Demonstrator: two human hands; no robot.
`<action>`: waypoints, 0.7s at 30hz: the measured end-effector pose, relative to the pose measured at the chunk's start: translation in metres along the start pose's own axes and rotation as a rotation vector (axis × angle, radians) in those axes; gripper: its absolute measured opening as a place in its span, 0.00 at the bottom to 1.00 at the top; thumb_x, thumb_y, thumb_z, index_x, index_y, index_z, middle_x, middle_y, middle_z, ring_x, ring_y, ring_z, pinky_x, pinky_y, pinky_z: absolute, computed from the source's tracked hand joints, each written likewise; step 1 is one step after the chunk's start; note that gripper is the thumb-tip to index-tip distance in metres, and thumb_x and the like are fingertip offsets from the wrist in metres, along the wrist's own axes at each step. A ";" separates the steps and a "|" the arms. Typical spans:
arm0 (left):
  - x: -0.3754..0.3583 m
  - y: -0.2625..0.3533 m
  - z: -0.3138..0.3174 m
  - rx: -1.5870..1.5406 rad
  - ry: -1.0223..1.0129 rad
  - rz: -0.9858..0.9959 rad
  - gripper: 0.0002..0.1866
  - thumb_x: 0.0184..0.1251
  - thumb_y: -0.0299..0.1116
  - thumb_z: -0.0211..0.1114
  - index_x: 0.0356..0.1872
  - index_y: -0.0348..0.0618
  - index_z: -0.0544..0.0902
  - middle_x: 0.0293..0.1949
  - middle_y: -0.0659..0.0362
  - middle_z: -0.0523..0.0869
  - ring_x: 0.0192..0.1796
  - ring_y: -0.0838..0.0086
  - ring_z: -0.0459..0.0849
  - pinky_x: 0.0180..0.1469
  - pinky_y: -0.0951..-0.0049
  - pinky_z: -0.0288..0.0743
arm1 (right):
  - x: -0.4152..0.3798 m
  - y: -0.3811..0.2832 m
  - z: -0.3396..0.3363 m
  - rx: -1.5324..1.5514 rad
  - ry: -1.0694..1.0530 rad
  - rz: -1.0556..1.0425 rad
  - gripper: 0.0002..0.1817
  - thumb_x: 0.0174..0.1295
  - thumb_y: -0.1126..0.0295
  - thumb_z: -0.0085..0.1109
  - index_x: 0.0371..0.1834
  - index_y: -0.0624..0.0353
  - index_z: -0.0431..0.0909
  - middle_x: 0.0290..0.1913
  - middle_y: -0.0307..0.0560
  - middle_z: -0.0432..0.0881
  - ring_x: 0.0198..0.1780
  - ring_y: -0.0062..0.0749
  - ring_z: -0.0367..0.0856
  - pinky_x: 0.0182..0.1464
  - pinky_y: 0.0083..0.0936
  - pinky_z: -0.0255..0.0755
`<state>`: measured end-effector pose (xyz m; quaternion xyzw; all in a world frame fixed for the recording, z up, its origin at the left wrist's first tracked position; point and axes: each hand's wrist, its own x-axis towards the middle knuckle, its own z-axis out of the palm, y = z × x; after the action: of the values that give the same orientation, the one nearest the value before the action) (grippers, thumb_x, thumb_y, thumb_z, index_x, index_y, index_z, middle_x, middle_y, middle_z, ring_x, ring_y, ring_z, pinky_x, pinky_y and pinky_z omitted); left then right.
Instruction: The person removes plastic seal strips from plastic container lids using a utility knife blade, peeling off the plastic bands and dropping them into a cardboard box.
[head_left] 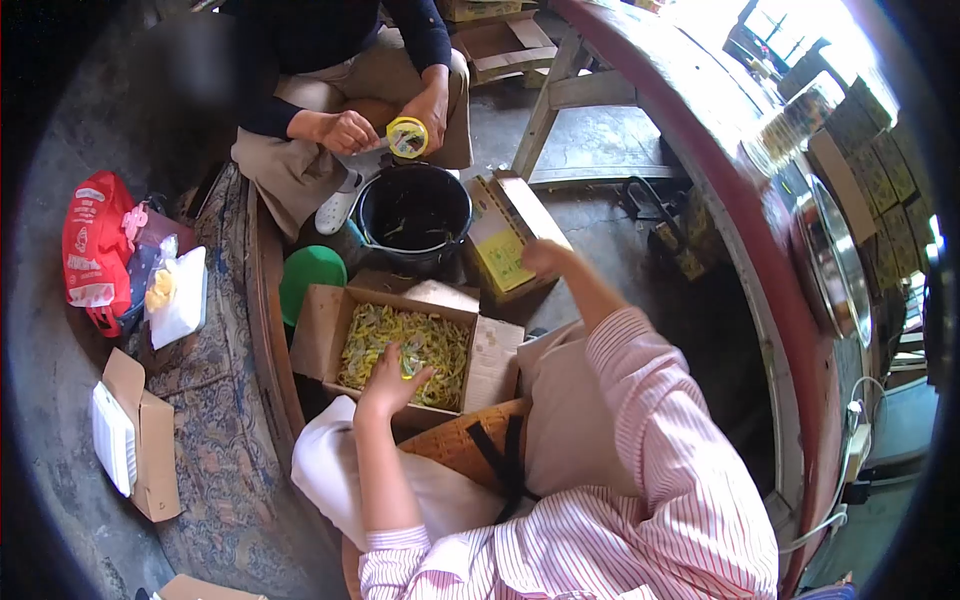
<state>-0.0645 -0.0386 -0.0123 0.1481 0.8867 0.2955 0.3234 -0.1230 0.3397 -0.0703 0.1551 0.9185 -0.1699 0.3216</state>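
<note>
My left hand (388, 385) reaches into an open cardboard box (312, 335) full of small yellow-green packets (430, 345), and its fingers close on one packet at the top of the heap. My right hand (545, 256), at the end of a pink striped sleeve, stretches forward over a smaller carton (520, 215) that holds yellow packets (500, 258). Its fingers are curled, and what they hold is hidden. A woven basket (460, 440) with a black strap rests on my lap.
Across from me a seated person holds a small yellow-lidded jar (407, 137) over a black pot (413, 210). A green bowl (310, 275) sits left of the pot. Red bags (95, 250) and a box of white trays (135, 435) lie on the rug. A curved counter (720, 180) runs along the right.
</note>
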 end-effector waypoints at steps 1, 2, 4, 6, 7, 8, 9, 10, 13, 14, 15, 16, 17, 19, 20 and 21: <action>0.002 -0.004 0.002 0.019 0.000 -0.007 0.43 0.53 0.54 0.62 0.62 0.34 0.55 0.61 0.40 0.63 0.63 0.53 0.63 0.63 0.63 0.57 | 0.014 0.011 0.024 0.029 -0.089 0.050 0.12 0.55 0.65 0.49 0.28 0.61 0.80 0.24 0.47 0.82 0.24 0.31 0.80 0.23 0.28 0.74; 0.007 -0.006 0.003 0.038 0.003 -0.011 0.43 0.53 0.53 0.62 0.62 0.34 0.56 0.60 0.40 0.63 0.63 0.53 0.63 0.63 0.63 0.58 | 0.028 0.021 0.048 0.053 -0.176 0.101 0.13 0.56 0.67 0.46 0.24 0.62 0.80 0.22 0.47 0.81 0.21 0.31 0.80 0.22 0.29 0.74; 0.013 -0.009 0.007 0.046 -0.001 -0.033 0.42 0.53 0.54 0.62 0.62 0.36 0.56 0.60 0.41 0.64 0.62 0.52 0.64 0.62 0.63 0.59 | 0.018 0.032 0.059 0.350 -0.092 0.152 0.12 0.55 0.66 0.48 0.27 0.63 0.80 0.22 0.46 0.80 0.21 0.31 0.79 0.21 0.28 0.74; 0.019 -0.019 0.015 0.076 -0.018 -0.031 0.43 0.54 0.54 0.62 0.63 0.38 0.55 0.59 0.41 0.66 0.62 0.53 0.64 0.62 0.63 0.59 | 0.024 0.047 0.064 0.468 -0.064 0.206 0.13 0.54 0.65 0.50 0.29 0.64 0.79 0.21 0.45 0.80 0.19 0.31 0.78 0.21 0.27 0.74; 0.019 -0.013 0.014 0.070 -0.063 -0.091 0.42 0.54 0.53 0.62 0.63 0.39 0.55 0.59 0.41 0.66 0.63 0.53 0.64 0.62 0.63 0.59 | 0.044 0.057 0.067 0.373 -0.086 0.230 0.13 0.53 0.65 0.52 0.28 0.65 0.78 0.22 0.45 0.80 0.18 0.30 0.77 0.20 0.25 0.73; 0.023 -0.016 0.016 0.082 -0.068 -0.095 0.42 0.54 0.53 0.62 0.63 0.39 0.55 0.59 0.41 0.65 0.62 0.54 0.64 0.62 0.64 0.59 | 0.059 0.067 0.075 0.389 -0.022 0.210 0.13 0.53 0.64 0.53 0.27 0.65 0.78 0.22 0.45 0.79 0.19 0.29 0.77 0.20 0.24 0.72; 0.024 -0.019 0.019 0.091 -0.070 -0.096 0.42 0.54 0.53 0.62 0.63 0.40 0.54 0.59 0.42 0.65 0.62 0.54 0.64 0.62 0.64 0.59 | 0.068 0.073 0.077 0.399 0.046 0.191 0.14 0.53 0.63 0.53 0.27 0.65 0.78 0.22 0.45 0.79 0.19 0.29 0.77 0.19 0.23 0.72; 0.029 -0.020 0.023 0.093 -0.072 -0.098 0.42 0.54 0.53 0.63 0.63 0.40 0.54 0.59 0.42 0.65 0.62 0.54 0.64 0.62 0.64 0.59 | 0.077 0.079 0.078 0.404 0.111 0.171 0.14 0.53 0.63 0.53 0.26 0.66 0.77 0.22 0.45 0.79 0.19 0.28 0.76 0.19 0.23 0.71; 0.039 -0.024 0.030 0.053 -0.123 -0.152 0.42 0.53 0.52 0.63 0.63 0.41 0.55 0.59 0.42 0.65 0.62 0.56 0.65 0.62 0.64 0.60 | 0.106 0.086 0.089 0.788 0.054 0.257 0.10 0.54 0.67 0.53 0.25 0.64 0.71 0.17 0.43 0.72 0.14 0.25 0.69 0.13 0.24 0.63; 0.041 -0.024 0.032 0.044 -0.141 -0.167 0.42 0.53 0.52 0.64 0.63 0.41 0.55 0.59 0.42 0.65 0.62 0.56 0.65 0.62 0.64 0.60 | 0.114 0.087 0.093 0.917 0.058 0.292 0.09 0.54 0.68 0.53 0.26 0.64 0.69 0.15 0.42 0.70 0.14 0.24 0.68 0.12 0.24 0.61; 0.041 -0.022 0.032 0.027 -0.123 -0.162 0.42 0.52 0.52 0.63 0.61 0.36 0.56 0.58 0.39 0.66 0.61 0.52 0.65 0.61 0.62 0.60 | 0.120 0.085 0.093 0.937 0.017 0.353 0.07 0.55 0.72 0.53 0.27 0.61 0.65 0.16 0.41 0.68 0.14 0.23 0.65 0.12 0.23 0.57; 0.043 -0.023 0.032 0.036 -0.127 -0.162 0.42 0.52 0.52 0.64 0.62 0.37 0.56 0.58 0.40 0.67 0.60 0.53 0.66 0.61 0.63 0.61 | 0.128 0.089 0.101 0.958 0.012 0.333 0.09 0.54 0.69 0.54 0.33 0.63 0.69 0.18 0.42 0.70 0.14 0.24 0.66 0.12 0.23 0.58; 0.043 -0.025 0.033 0.046 -0.131 -0.163 0.42 0.53 0.51 0.64 0.62 0.38 0.55 0.57 0.41 0.68 0.60 0.55 0.68 0.60 0.64 0.62 | 0.130 0.091 0.108 0.854 0.206 0.344 0.14 0.53 0.68 0.54 0.39 0.66 0.70 0.23 0.47 0.73 0.19 0.30 0.71 0.17 0.27 0.64; 0.043 -0.030 0.033 -0.009 -0.152 -0.198 0.42 0.53 0.50 0.64 0.62 0.38 0.54 0.57 0.42 0.68 0.58 0.57 0.70 0.59 0.65 0.63 | 0.131 0.093 0.111 0.665 0.462 0.314 0.22 0.51 0.66 0.55 0.48 0.68 0.69 0.32 0.55 0.77 0.31 0.40 0.77 0.30 0.32 0.71; 0.043 -0.034 0.035 -0.004 -0.153 -0.203 0.42 0.53 0.50 0.64 0.62 0.38 0.54 0.57 0.42 0.68 0.58 0.57 0.70 0.59 0.65 0.63 | 0.130 0.100 0.109 0.584 0.523 0.279 0.26 0.50 0.66 0.55 0.51 0.69 0.67 0.37 0.58 0.77 0.37 0.44 0.77 0.38 0.33 0.72; 0.044 -0.040 0.037 0.000 -0.156 -0.209 0.42 0.53 0.50 0.64 0.62 0.37 0.54 0.57 0.42 0.68 0.59 0.57 0.69 0.59 0.65 0.63 | 0.129 0.104 0.108 0.501 0.582 0.244 0.29 0.49 0.65 0.55 0.55 0.69 0.65 0.42 0.61 0.77 0.44 0.48 0.78 0.45 0.34 0.72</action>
<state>-0.0758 -0.0341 -0.0810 0.0775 0.8693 0.2480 0.4204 -0.1196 0.4107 -0.2549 0.3783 0.8761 -0.2982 0.0182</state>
